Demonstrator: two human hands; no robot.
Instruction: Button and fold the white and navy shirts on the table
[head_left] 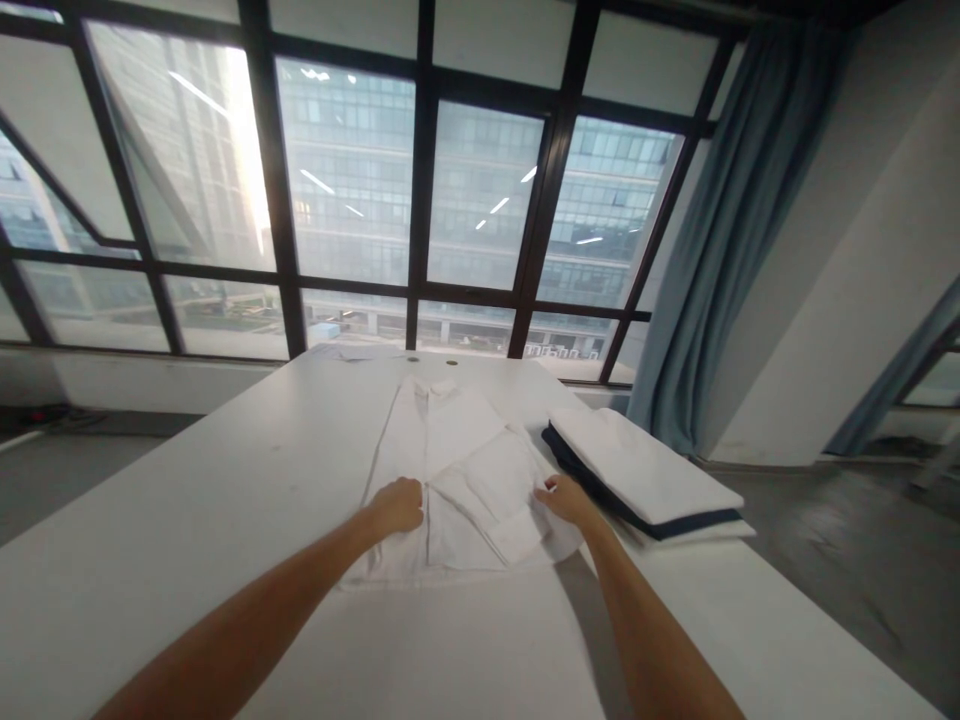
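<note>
Left hand (397, 505), curled into a loose fist with fingers drawn together, pressed down on the white cotton button-front shirt (450, 470) near its mid-seam; I could not tell whether cloth was pinched inside the fist. I read this placement as an anchor that kept the fabric flat against the long white table (187, 530). Right hand (566, 500) lay at the shirt's right edge with fingers bent over the cloth, seemingly nipping the border beside the folded-in sleeve (495, 500); how firmly it gripped was not resolvable from my view. That sleeve lay diagonally across the shirt body, its cuff toward me, which suggested to me that the sides had been turned inward to narrow the garment.

The shirt lay spread lengthwise on the table, collar toward the large dark-framed window (420, 200), hem toward me, between both forearms. Just to its right rested a stack of folded white and navy garments (645, 470), close to the right hand but apart from it. A blue-grey curtain (720, 230) hung at the window's right end.
</note>
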